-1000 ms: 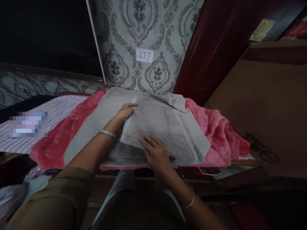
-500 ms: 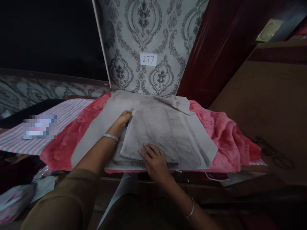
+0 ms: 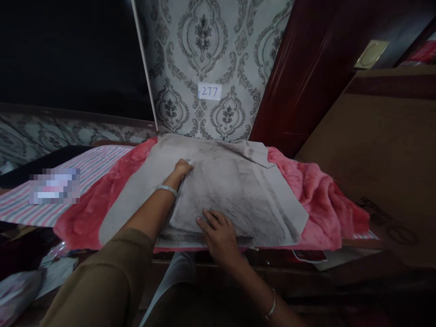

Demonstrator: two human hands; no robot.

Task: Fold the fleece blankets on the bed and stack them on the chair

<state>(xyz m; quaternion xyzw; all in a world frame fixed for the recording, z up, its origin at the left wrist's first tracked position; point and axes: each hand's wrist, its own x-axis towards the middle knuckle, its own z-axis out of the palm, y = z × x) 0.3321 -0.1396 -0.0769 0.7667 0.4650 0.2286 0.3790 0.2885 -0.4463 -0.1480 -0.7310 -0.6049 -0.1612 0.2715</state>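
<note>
A folded grey plush cloth [image 3: 221, 181] lies in the middle, its folded part stacked toward the near left. My left hand [image 3: 184, 168] is closed on the far left corner of that folded part, a bit of pale edge showing at the fingertips. My right hand [image 3: 220, 234] rests flat on the near edge of the fold, fingers spread and holding nothing. Beneath is a larger pale grey sheet-like layer [image 3: 129, 200], its far right corner turned over. Whether the two grey layers are one piece I cannot tell.
A pink plush blanket [image 3: 316, 200] spreads under the grey layers, bunched at the right. On the left a striped cloth [image 3: 98, 161] carries a blurred-out item [image 3: 54, 186]. Behind stand a dark screen [image 3: 75, 59] and a wall with a numbered label [image 3: 210, 91]. A large cardboard box [image 3: 378, 154] stands right.
My left hand has shifted slightly right along the corner of the fold, its fingers closing more tightly. My right hand stays on the near edge. The view has tilted slightly up.
</note>
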